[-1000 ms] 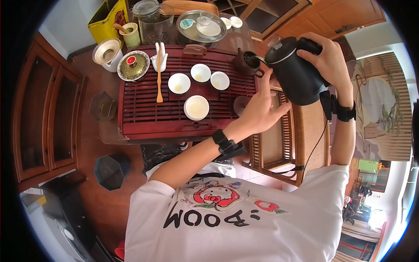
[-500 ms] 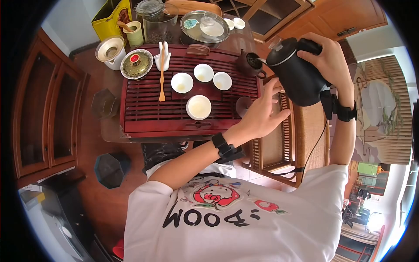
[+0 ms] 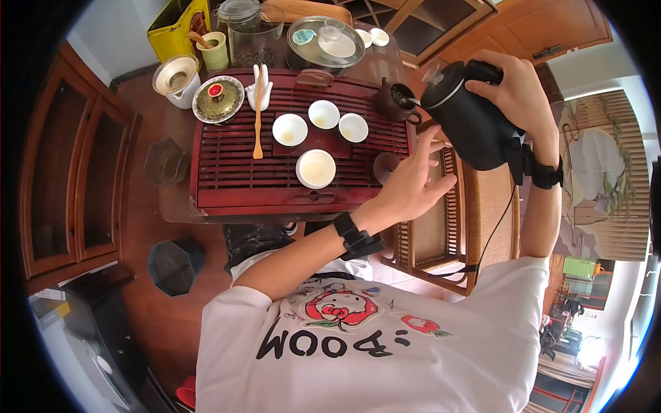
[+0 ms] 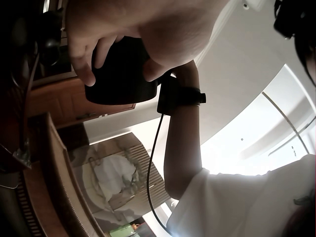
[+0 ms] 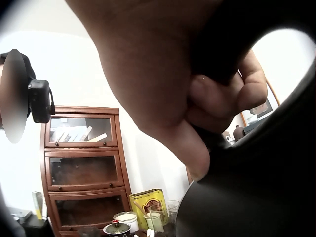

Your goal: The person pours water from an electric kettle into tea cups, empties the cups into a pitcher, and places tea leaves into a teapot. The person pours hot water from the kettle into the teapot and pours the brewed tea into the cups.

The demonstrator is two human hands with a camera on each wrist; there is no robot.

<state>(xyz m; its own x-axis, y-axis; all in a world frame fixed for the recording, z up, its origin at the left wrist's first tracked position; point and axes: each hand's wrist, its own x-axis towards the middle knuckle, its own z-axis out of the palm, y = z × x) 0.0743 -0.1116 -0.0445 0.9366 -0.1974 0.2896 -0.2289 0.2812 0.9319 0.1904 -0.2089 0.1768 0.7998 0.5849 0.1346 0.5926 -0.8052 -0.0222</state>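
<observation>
In the head view my right hand [image 3: 515,93] grips the handle of a black kettle [image 3: 471,120], which is tilted with its spout at the mouth of a dark teapot [image 3: 394,102]. The right wrist view shows my fingers [image 5: 217,101] curled round the handle. My left hand [image 3: 411,180] is held below the spout, fingers spread and relaxed, near the teapot's handle; it holds nothing. A dark round lid [image 3: 385,165] lies on the red slatted tray [image 3: 241,199]. Three small white cups [image 3: 290,130] and a larger white cup [image 3: 315,169] with pale liquid stand there too.
On the tray's left are a patterned lidded bowl [image 3: 218,100] and a white hand-shaped stand [image 3: 260,96] with a wooden stick. Behind are a glass-lidded pot [image 3: 326,45], a glass jar [image 3: 251,41] and a yellow tin [image 3: 180,34]. A woven chair [image 3: 492,206] stands at the right.
My left hand has drawn back slightly from the teapot and kettle, its fingers loosening. The kettle has tipped a little more in my right hand. The tray has shifted slightly right in view.
</observation>
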